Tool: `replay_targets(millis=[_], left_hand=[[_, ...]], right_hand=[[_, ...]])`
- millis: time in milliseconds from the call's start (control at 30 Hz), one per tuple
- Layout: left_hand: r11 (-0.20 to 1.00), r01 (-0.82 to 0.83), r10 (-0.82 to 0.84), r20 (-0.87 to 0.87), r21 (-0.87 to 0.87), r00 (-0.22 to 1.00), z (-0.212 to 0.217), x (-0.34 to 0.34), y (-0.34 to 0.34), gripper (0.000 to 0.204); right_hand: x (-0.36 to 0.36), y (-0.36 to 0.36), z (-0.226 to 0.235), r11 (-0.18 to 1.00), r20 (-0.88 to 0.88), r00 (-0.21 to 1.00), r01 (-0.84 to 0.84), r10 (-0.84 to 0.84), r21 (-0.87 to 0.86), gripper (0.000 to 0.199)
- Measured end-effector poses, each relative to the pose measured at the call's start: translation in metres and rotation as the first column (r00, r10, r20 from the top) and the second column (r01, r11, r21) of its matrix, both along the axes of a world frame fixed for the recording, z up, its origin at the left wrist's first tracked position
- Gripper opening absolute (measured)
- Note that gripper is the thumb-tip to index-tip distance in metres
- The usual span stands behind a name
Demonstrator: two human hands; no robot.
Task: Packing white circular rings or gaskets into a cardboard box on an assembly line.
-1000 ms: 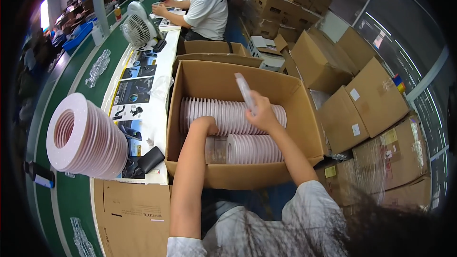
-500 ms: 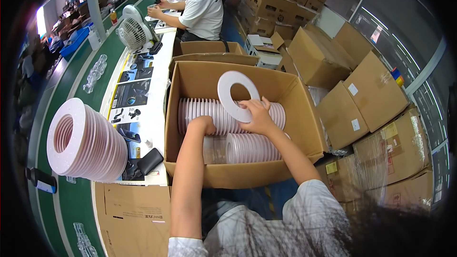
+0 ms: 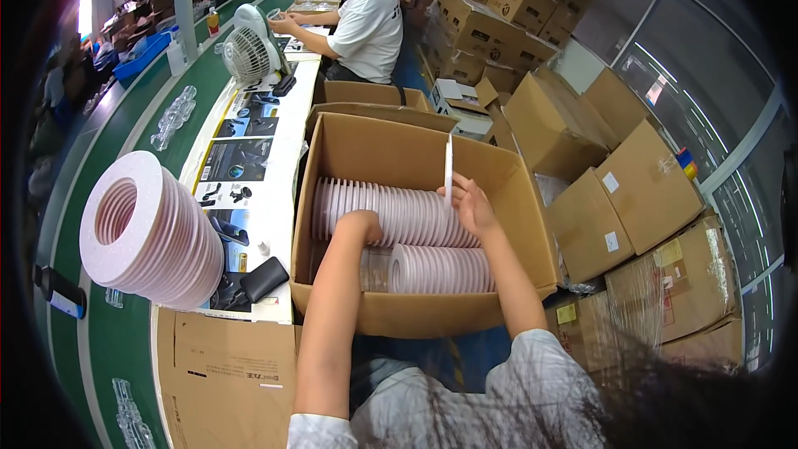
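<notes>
An open cardboard box (image 3: pixel 424 313) stands before me with pale pink flat rings packed on edge in it. The long far row of rings (image 3: pixel 382 204) lies across the box, and a shorter row (image 3: pixel 445 270) lies nearer. My right hand (image 3: pixel 475 209) pinches one flat ring (image 3: pixel 449 168), seen edge-on, upright above the right part of the far row. My left hand (image 3: pixel 359 224) is down in the box against the far row; its fingers are hidden behind the hand. Beside the box, a leaning stack of the same rings (image 3: pixel 179 241) stands on the left.
A white bench strip (image 3: pixel 278 224) holds printed sheets, a black pouch (image 3: pixel 264 279) and a fan (image 3: pixel 249 50). The green conveyor (image 3: pixel 137 341) carries clear plastic pieces (image 3: pixel 174 116). Cardboard cartons (image 3: pixel 657 191) are piled at right. Another person (image 3: pixel 366 25) sits at the far bench.
My right hand has turned the ring from face-on to edge-on and moved slightly right. My left hand stays in the box by the far row. The view has shifted slightly.
</notes>
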State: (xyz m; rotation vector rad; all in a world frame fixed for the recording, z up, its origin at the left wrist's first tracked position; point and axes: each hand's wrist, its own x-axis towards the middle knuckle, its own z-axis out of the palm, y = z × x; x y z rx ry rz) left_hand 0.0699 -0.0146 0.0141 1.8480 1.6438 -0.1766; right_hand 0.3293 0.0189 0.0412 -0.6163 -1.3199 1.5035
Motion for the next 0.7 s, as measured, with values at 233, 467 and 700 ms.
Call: replay_targets(millis=[233,467,700], left_hand=[[0.997,-0.041,0.045,0.062,-0.057,0.997,0.009,0.001,-0.001,0.028],[1.000,-0.027,0.028,0.039,-0.015,0.999,0.000,0.000,-0.001,0.027],[0.987,0.024,-0.008,0.098,-0.160,0.995,0.013,0.000,-0.002,0.025]], right_hand=[[-0.003,0.006,-0.031,0.838,0.208,0.971,0.016,0.118,-0.546,0.034],[0.007,-0.003,0.011,0.979,-0.052,0.997,-0.068,0.060,-0.190,0.042],[0.020,0.005,-0.002,0.966,0.366,0.896,0.206,-0.251,0.159,0.042]])
